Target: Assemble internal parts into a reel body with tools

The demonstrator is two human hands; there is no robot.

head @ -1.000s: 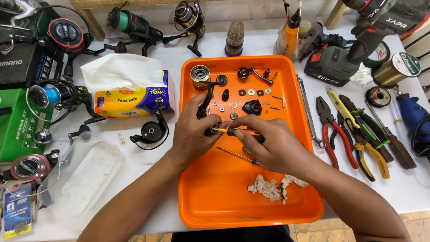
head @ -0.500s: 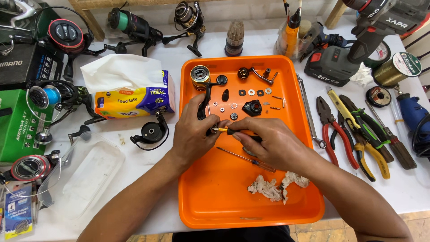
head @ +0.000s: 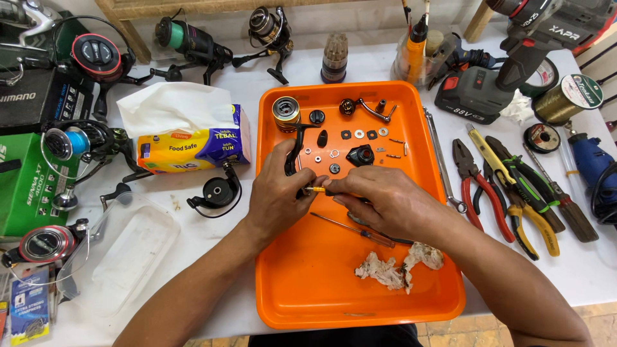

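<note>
Small yellow-handled tool [head: 316, 190] sits over the upper-middle of the orange tray [head: 302, 289], pinched between both hands. Left hand [head: 277, 200] grip closed on a black reel part [head: 294, 154]; right hand [head: 379, 202] grip closed on the tool. White counter [head: 212, 250]: tissue pack [head: 193, 146] left, pliers [head: 475, 186] right, crumpled rag [head: 398, 266] near.

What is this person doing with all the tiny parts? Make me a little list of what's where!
Left hand: holds a black reel part over the orange plastic tray
Right hand: grips a small yellow-tipped tool
In tray: small metal washers, thin red-handled screwdriver, crumpled dirty tissue
Right of tray: red-handled pliers
Left of tray: tissue pack
</note>
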